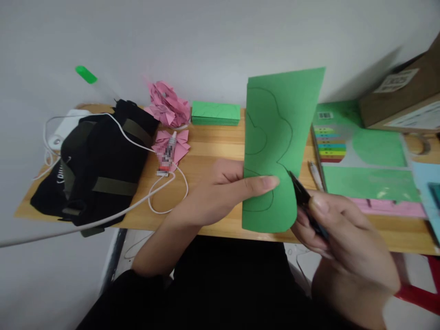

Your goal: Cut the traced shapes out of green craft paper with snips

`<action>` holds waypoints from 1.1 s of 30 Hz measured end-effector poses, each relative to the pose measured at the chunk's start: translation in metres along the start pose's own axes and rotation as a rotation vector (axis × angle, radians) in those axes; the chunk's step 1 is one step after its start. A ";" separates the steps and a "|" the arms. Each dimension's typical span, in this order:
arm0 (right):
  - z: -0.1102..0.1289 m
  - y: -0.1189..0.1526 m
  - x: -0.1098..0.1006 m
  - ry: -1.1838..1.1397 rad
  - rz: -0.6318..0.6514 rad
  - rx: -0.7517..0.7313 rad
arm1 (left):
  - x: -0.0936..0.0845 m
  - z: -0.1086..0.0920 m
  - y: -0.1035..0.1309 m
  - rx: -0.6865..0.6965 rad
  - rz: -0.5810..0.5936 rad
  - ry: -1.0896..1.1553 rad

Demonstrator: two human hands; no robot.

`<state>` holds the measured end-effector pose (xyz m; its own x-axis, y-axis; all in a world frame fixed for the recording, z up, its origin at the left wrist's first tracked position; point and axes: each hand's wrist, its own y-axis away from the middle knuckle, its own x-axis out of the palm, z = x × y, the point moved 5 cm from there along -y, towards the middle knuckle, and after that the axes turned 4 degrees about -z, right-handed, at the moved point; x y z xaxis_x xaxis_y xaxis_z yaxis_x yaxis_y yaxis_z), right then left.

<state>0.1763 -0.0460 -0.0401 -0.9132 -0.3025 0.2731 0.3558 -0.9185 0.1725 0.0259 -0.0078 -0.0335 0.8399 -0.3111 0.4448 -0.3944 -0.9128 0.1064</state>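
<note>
Folded green paper [264,119] is held up over the table's front edge, with curved pencil outlines drawn on its face. My left hand [223,188] pinches it at the left edge, thumb on the front and the other fingers hidden behind. In my right hand [347,238] are dark scissors [304,195], their blades at the paper's right edge, by the drawn curve. Below the blades the paper's lower right side has a rounded cut edge; above them the right side is still straight. My right fingers wrap the scissor handles, which are partly covered.
On the wooden table [213,146], a black bag [110,160] and white cable lie left. Crumpled pink paper [168,105], a glue tube [167,153] and a green paper stack [216,113] sit behind. A paper pack [371,165], pen [315,175] and cardboard box [402,87] are right.
</note>
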 end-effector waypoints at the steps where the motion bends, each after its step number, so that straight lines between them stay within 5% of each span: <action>1: 0.000 0.000 0.000 -0.002 0.007 -0.004 | 0.000 0.000 0.000 -0.001 0.005 -0.005; 21: 0.004 -0.001 -0.006 0.179 0.007 -0.037 | 0.001 -0.001 0.000 -0.029 0.022 -0.015; 33: -0.002 -0.002 -0.004 0.065 0.012 -0.022 | -0.002 0.002 0.000 -0.029 0.016 -0.072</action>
<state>0.1792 -0.0435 -0.0433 -0.9201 -0.3286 0.2131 0.3629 -0.9199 0.1485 0.0250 -0.0073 -0.0367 0.8574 -0.3448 0.3820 -0.4178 -0.8998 0.1258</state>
